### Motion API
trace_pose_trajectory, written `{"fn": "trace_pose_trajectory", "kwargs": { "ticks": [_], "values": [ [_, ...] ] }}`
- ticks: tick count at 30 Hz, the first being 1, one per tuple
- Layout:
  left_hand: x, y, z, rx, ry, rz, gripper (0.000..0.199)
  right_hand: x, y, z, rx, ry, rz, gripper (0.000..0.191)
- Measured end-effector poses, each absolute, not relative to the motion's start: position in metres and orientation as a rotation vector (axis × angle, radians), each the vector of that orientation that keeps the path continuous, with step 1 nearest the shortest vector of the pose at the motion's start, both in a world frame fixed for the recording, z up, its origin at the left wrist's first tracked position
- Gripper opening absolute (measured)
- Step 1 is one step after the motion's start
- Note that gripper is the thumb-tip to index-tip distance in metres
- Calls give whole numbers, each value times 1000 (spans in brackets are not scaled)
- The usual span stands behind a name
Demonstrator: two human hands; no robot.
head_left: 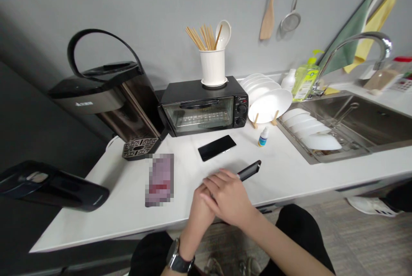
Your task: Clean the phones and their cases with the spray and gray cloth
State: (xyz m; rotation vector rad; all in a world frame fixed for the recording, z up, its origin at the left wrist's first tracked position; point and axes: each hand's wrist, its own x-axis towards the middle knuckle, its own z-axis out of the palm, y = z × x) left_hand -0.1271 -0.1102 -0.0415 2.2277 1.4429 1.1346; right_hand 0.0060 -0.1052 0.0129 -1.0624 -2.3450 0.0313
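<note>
My right hand (227, 194) rests on top of my left hand (200, 201) at the counter's front edge, its fingers laid loosely across it. Most of the left fingers are hidden beneath; a wristwatch (180, 259) is on that wrist. Just beyond the right hand lies a narrow black object (249, 171) with a shiny end; its near end is hidden by the hand, and its kind is unclear. Farther back, a black smartphone (217, 147) lies flat. A small white-capped bottle with a blue label (263, 137) stands to its right. Left of the hands is a blurred-out purple item (160, 180).
On the left are a black water dispenser (128, 108) and a dark bottle-shaped appliance (54, 186). A toaster oven (202, 108) carries a utensil holder (213, 66) with chopsticks. Racked plates (270, 106), a soap bottle (305, 78) and a sink (386, 125) with bowls (309, 128) are right.
</note>
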Motion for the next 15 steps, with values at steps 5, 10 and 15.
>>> {"fn": "trace_pose_trajectory", "kwargs": {
  "ticks": [5,10,15],
  "values": [
    [-120,-110,-27,2168,1359,1060,21,97,-61,14,-1410,-2206,-75,38],
    [-114,-108,-27,2171,1344,1079,18,87,-68,15,-1447,-2113,-96,36],
    [-125,-110,-33,2255,1332,1170,23,21,-102,15,-1018,-2399,19,34]
  ]
}}
